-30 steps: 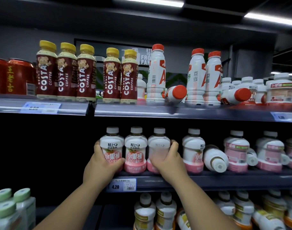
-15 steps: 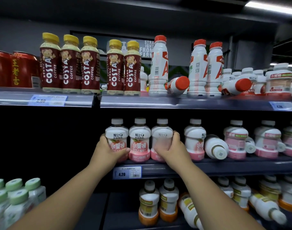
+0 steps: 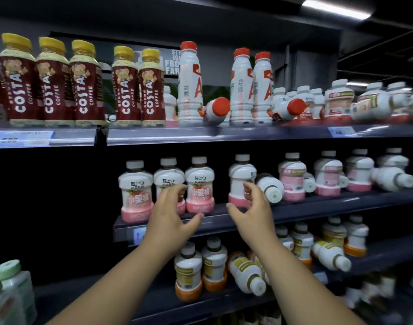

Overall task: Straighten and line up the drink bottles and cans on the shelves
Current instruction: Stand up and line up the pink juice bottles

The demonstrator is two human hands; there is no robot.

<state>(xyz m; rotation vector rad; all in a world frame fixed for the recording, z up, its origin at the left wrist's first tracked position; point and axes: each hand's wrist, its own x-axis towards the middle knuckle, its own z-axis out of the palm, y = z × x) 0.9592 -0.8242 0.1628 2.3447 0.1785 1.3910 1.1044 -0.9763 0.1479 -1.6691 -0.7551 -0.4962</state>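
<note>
Three pink-and-white bottles (image 3: 199, 184) stand in a row at the left of the middle shelf (image 3: 318, 208). My left hand (image 3: 175, 213) hovers open in front of the second and third, holding nothing. My right hand (image 3: 252, 208) is open just before a fourth upright pink bottle (image 3: 241, 177), fingers spread near its base. Right of it a white bottle (image 3: 270, 187) lies on its side, cap toward me. More pink bottles (image 3: 292, 177) stand further right, some tipped over.
The top shelf (image 3: 200, 134) carries Costa coffee bottles (image 3: 53, 83), tall red-capped white bottles (image 3: 190, 85) and two fallen ones (image 3: 216, 111). The lower shelf holds orange-based bottles (image 3: 189, 273), some lying down (image 3: 246, 274). Green-capped bottles (image 3: 6, 294) sit at bottom left.
Both hands have let go of the outer bottles of the three-bottle row and shifted right, now open. The view has swung, so the shelves appear further left.
</note>
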